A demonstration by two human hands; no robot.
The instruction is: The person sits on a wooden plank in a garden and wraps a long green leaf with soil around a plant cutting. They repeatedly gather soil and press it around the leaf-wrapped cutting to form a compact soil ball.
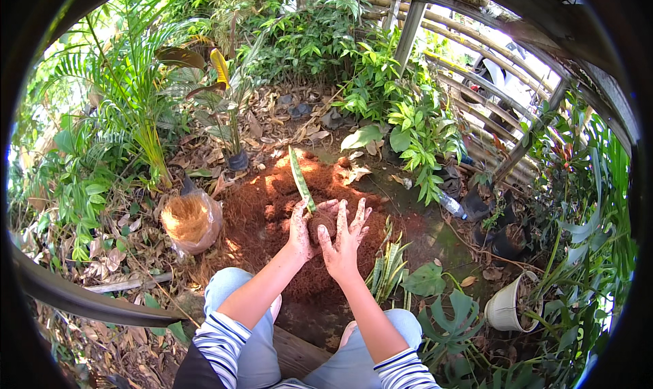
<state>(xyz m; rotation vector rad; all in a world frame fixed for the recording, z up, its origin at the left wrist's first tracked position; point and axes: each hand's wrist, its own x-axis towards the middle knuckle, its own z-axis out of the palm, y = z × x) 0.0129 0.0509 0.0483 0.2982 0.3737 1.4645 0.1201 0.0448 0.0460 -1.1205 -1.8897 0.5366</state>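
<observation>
A brown ball of coir fibre (322, 222) rests in my left hand (300, 232), whose fingers curve behind it. From the top of the ball rises a single green snake plant leaf (299, 179), slightly tilted. My right hand (343, 248) is at the ball's right side, thumb against it and fingers spread upward. Brown bits cling to both hands. Beneath them spreads a heap of loose reddish-brown coir (255, 226). Several cut snake plant leaves (388, 266) lie just right of the heap.
At left stands a clear plastic bag (211, 231) of coir fibre. A potted plant in a black bag (237, 160) is beyond it. To the right are a plastic bottle (451, 205) and a tipped white pot (505, 307). A bamboo fence (479, 93) runs behind. Below, a wooden board (301, 351) shows.
</observation>
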